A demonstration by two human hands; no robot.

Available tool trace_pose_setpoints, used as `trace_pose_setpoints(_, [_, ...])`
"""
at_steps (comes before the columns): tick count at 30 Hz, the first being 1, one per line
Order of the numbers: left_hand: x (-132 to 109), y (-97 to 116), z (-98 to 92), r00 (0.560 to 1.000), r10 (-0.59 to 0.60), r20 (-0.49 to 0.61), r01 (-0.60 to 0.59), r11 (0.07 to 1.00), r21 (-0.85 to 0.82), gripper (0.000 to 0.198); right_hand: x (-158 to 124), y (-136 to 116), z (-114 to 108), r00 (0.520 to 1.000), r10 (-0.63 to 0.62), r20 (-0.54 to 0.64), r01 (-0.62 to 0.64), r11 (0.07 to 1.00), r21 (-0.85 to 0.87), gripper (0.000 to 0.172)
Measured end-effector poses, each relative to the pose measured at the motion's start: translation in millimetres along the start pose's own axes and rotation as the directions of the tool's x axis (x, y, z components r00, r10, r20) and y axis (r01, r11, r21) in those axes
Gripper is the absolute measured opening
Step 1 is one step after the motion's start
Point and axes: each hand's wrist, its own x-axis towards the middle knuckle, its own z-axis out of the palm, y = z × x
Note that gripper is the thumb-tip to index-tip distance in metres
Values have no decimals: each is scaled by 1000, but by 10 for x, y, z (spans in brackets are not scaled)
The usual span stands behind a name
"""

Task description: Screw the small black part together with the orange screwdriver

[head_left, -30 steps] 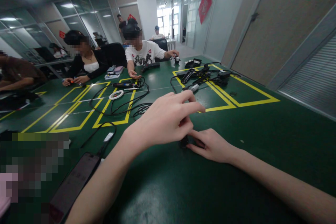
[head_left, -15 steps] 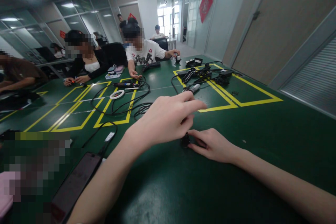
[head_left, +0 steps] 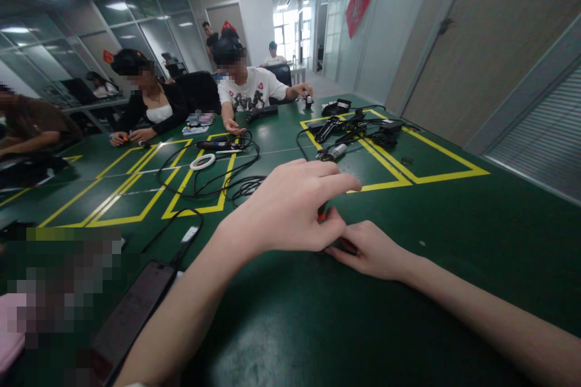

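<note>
My left hand (head_left: 297, 208) reaches across the middle of the table, fingers curled and thumb bent. A small red and dark piece (head_left: 322, 216) shows in the gap between its fingers; the rest of it is hidden. Just to the right and lower, my right hand (head_left: 370, 249) rests at the table top. Its thumb and fingers pinch a small black object, now almost wholly covered by my left hand. The fingertips of both hands meet or overlap there.
A phone (head_left: 131, 314) lies at the lower left beside a cable. Beyond my hands are coiled black cables (head_left: 247, 187), a white ring (head_left: 202, 162) and dark tools (head_left: 333, 127) on the green table (head_left: 454, 242). Several people sit across it, one with a hand (head_left: 233, 127) resting there.
My left hand's lower fingers and thumb have shifted right and down over the black object, covering it. A red part has come into sight between them. My right hand has stayed put.
</note>
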Motion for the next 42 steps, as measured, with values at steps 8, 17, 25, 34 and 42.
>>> trace_pose_setpoints(8, [-19, -53, 39, 1000, -13, -26, 15, 999, 44, 35, 3, -33, -49, 999, 23, 44, -23, 1000, -2, 28])
trace_pose_setpoints(17, [-17, 2, 5, 1000, 13, -9, -12, 998, 62, 37, 7, -23, -19, 1000, 16, 15, -16, 1000, -5, 24])
trace_pose_setpoints(25, [-3, -15, 22, 1000, -23, -18, 25, 995, 96, 32, -2, -4, -11, 1000, 10, 7, -9, 1000, -2, 27])
trace_pose_setpoints(34, [-1, -21, 20, 1000, -21, -1, 21, 996, 89, 35, -2, -22, -42, 999, 29, 37, -29, 1000, 1, 26])
trace_pose_setpoints(42, [6, -29, 24, 1000, 2, 2, -3, 996, 94, 36, 0, -18, -36, 999, 21, 29, -22, 1000, 7, 26])
